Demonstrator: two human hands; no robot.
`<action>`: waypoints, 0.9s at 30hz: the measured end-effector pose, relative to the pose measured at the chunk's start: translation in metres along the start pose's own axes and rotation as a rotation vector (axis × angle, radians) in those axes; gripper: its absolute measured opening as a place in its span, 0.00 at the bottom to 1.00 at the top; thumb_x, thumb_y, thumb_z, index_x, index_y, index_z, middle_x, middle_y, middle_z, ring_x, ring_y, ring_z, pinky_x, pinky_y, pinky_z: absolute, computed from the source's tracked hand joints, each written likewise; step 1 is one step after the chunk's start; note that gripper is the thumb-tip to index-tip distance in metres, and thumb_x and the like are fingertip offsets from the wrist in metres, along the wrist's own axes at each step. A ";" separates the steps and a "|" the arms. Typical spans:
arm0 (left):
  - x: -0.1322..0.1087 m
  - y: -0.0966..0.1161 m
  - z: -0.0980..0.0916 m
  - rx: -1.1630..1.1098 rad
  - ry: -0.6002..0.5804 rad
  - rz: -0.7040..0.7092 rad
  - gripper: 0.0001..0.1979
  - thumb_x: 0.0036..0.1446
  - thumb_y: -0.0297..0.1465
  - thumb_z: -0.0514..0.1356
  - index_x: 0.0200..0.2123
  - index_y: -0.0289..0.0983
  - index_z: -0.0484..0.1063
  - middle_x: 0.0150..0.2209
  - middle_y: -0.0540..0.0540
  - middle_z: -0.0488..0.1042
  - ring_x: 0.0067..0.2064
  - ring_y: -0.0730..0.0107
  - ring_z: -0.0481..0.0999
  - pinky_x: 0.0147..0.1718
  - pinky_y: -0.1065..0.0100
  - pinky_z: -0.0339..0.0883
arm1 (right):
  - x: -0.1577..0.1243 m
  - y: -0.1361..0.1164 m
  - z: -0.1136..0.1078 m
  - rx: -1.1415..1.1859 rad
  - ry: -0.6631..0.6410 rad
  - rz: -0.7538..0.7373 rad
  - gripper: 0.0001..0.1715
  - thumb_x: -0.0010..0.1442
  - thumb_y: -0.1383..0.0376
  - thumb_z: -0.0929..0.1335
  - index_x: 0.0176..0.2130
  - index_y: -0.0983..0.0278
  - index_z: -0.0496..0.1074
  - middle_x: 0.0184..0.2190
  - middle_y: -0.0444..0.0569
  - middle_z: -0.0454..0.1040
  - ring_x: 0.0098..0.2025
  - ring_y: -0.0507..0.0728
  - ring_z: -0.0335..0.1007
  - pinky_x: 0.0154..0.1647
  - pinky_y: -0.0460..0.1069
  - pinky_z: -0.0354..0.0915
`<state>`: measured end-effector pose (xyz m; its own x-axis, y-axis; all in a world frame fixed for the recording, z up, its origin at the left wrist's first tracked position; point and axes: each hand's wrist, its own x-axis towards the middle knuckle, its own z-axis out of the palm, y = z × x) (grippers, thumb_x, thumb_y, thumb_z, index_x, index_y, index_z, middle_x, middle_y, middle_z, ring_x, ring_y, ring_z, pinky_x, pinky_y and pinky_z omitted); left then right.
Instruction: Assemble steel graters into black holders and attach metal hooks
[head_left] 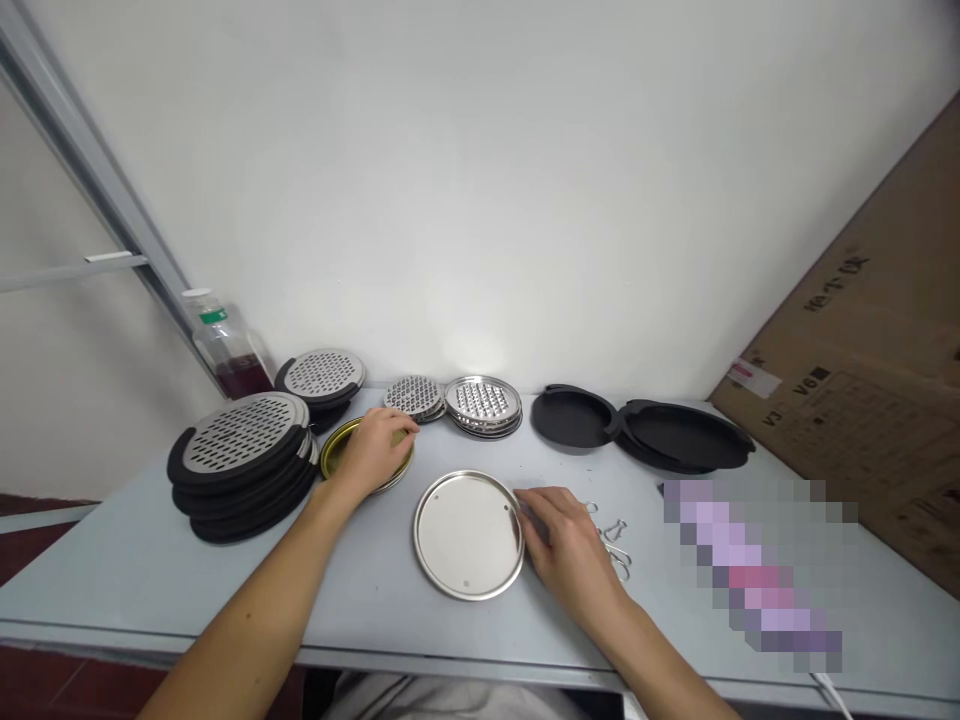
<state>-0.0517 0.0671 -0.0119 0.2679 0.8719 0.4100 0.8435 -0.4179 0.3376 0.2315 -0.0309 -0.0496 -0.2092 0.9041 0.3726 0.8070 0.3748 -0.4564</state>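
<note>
Grey tabletop | left hand clamps gold disc | right hand grip apart, steel tray

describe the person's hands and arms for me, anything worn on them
Nothing is worn. The left hand and the right hand have no gloves, and no rings show. The left forearm and the right forearm have no sleeve, watch, bracelet or markings anywhere in view, down to the bottom edge of the picture.

We see even, bright indoor light, a glare spot on the wall, wide-angle edge bending, one pixelated patch.
</note>
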 end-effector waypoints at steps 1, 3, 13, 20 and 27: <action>0.001 -0.003 0.001 0.021 0.032 -0.030 0.09 0.59 0.28 0.58 0.39 0.39 0.80 0.44 0.44 0.79 0.48 0.56 0.74 0.53 0.55 0.66 | 0.000 0.000 0.000 -0.013 -0.002 0.018 0.16 0.64 0.69 0.65 0.49 0.63 0.75 0.42 0.53 0.79 0.46 0.64 0.72 0.47 0.59 0.67; 0.003 -0.008 0.004 0.060 0.078 -0.082 0.10 0.60 0.27 0.58 0.41 0.37 0.79 0.45 0.42 0.79 0.49 0.55 0.74 0.53 0.55 0.66 | -0.001 -0.001 0.001 -0.039 -0.002 0.043 0.15 0.64 0.68 0.65 0.50 0.63 0.74 0.40 0.53 0.79 0.45 0.64 0.73 0.45 0.58 0.66; 0.023 -0.020 0.030 0.218 0.157 -0.257 0.19 0.59 0.36 0.63 0.51 0.34 0.74 0.50 0.35 0.73 0.55 0.47 0.70 0.56 0.52 0.63 | -0.003 -0.005 0.004 -0.061 -0.081 0.006 0.15 0.64 0.67 0.66 0.51 0.60 0.73 0.44 0.52 0.78 0.48 0.65 0.70 0.47 0.58 0.61; 0.028 -0.013 0.028 0.241 0.161 -0.198 0.10 0.59 0.32 0.63 0.44 0.38 0.78 0.52 0.37 0.72 0.57 0.47 0.66 0.56 0.50 0.61 | -0.004 -0.004 0.006 -0.047 -0.064 -0.029 0.16 0.64 0.69 0.65 0.51 0.60 0.72 0.44 0.52 0.78 0.47 0.64 0.71 0.49 0.60 0.62; 0.029 -0.014 0.026 0.226 0.146 -0.158 0.07 0.57 0.29 0.63 0.40 0.39 0.78 0.51 0.38 0.73 0.57 0.47 0.66 0.56 0.51 0.62 | -0.005 -0.006 0.005 -0.023 -0.058 -0.034 0.16 0.63 0.69 0.66 0.51 0.61 0.73 0.43 0.53 0.78 0.47 0.64 0.71 0.50 0.60 0.63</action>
<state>-0.0431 0.1050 -0.0270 0.0687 0.8688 0.4904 0.9558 -0.1982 0.2171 0.2245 -0.0363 -0.0526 -0.2672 0.9017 0.3400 0.8115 0.4008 -0.4253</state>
